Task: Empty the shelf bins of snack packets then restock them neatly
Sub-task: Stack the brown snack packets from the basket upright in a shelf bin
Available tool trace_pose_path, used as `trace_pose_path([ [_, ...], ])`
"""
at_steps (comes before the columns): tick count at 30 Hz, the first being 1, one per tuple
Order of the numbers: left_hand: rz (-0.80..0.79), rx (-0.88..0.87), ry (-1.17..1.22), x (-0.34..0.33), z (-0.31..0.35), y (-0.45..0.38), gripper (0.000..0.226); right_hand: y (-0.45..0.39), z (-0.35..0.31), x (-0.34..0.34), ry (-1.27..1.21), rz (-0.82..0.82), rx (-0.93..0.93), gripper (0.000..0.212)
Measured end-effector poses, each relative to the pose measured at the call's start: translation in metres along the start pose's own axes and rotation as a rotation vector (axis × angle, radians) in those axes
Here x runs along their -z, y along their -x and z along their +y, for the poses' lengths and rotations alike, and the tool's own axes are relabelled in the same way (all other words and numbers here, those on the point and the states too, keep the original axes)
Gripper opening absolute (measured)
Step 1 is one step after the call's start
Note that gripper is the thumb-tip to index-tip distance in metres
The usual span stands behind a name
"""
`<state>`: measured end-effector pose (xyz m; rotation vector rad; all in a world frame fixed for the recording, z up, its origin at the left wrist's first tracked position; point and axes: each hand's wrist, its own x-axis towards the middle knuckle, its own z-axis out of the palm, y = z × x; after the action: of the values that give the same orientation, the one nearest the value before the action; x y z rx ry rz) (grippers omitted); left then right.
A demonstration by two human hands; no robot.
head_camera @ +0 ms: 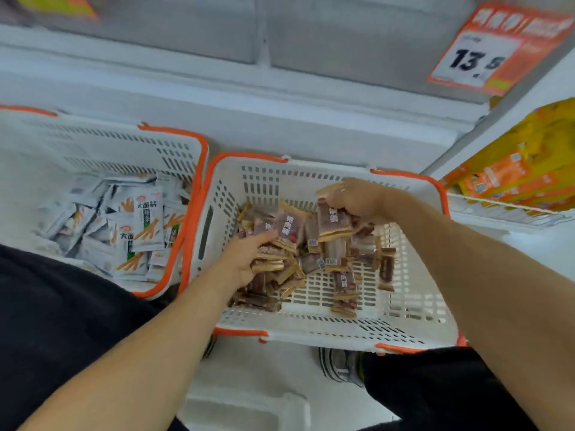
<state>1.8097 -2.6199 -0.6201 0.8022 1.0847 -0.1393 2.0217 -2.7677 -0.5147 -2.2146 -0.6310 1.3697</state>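
A white basket with orange trim (311,332) stands on the floor before me and holds several small brown snack packets (342,281). My left hand (245,259) reaches into the pile and grips a bunch of these packets. My right hand (354,197) is raised above the basket's far side and grips a stack of the same brown packets (334,222). A second white basket (174,144) to the left holds several white packets with orange sticks printed on them (137,231).
Empty grey shelf bins (186,32) run along the top. An orange price tag reading 13.5 (485,54) hangs at the upper right. Yellow and orange packages (522,169) sit on a shelf at the right. My shoe (339,363) shows below the basket.
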Motion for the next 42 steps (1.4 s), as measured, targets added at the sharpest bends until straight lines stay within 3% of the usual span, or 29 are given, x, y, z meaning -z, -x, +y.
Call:
trace_pose_path([
  [2, -0.039, -0.009, 0.048, -0.012, 0.018, 0.015, 0.119, 0.021, -0.038, 0.017, 0.023, -0.025, 0.046, 0.028],
  [3, -0.073, -0.021, 0.053, -0.017, 0.031, 0.026, 0.108, 0.030, -0.054, 0.023, 0.017, -0.020, 0.066, 0.029],
  [6, -0.149, -0.076, -0.026, -0.032, 0.076, 0.063, 0.050, 0.060, -0.088, 0.035, 0.048, -0.031, 0.141, 0.033],
  [10, -0.247, -0.184, -0.404, -0.036, 0.158, 0.108, 0.019, 0.090, -0.107, 0.048, 0.149, -0.253, 0.133, 0.057],
  [12, -0.253, -0.217, -0.581, -0.040, 0.200, 0.131, 0.013, 0.096, -0.118, 0.051, 0.166, -0.164, 0.194, 0.047],
  [14, -0.277, -0.274, -0.671, -0.043, 0.232, 0.152, 0.018, 0.097, -0.130, 0.049, 0.043, 0.046, 0.253, 0.037],
  [16, -0.300, -0.350, -0.680, -0.041, 0.249, 0.164, 0.030, 0.090, -0.135, 0.047, -0.239, 0.231, 0.260, 0.041],
  [19, -0.297, -0.429, -0.596, -0.035, 0.253, 0.173, 0.038, 0.078, -0.140, 0.044, -0.635, 0.386, 0.265, 0.050],
  [23, -0.292, -0.527, -0.458, -0.039, 0.255, 0.180, 0.036, 0.080, -0.154, 0.039, -0.903, 0.232, 0.340, 0.022],
  [25, -0.302, -0.557, -0.422, -0.042, 0.255, 0.182, 0.035, 0.081, -0.160, 0.036, -0.997, 0.130, 0.364, 0.019],
  [28, -0.325, -0.562, -0.384, -0.046, 0.253, 0.184, 0.039, 0.079, -0.171, 0.027, -1.001, 0.116, 0.411, 0.019],
  [31, -0.326, -0.543, -0.358, -0.045, 0.254, 0.183, 0.041, 0.079, -0.178, 0.021, -0.887, 0.241, 0.508, 0.014],
  [37, -0.312, -0.585, -0.374, -0.035, 0.262, 0.186, 0.052, 0.083, -0.198, 0.024, -0.737, 0.279, 0.542, 0.029],
  [42, -0.264, -0.747, -0.251, -0.021, 0.276, 0.189, 0.023, 0.078, -0.233, 0.014, -0.736, 0.245, 0.547, 0.028],
])
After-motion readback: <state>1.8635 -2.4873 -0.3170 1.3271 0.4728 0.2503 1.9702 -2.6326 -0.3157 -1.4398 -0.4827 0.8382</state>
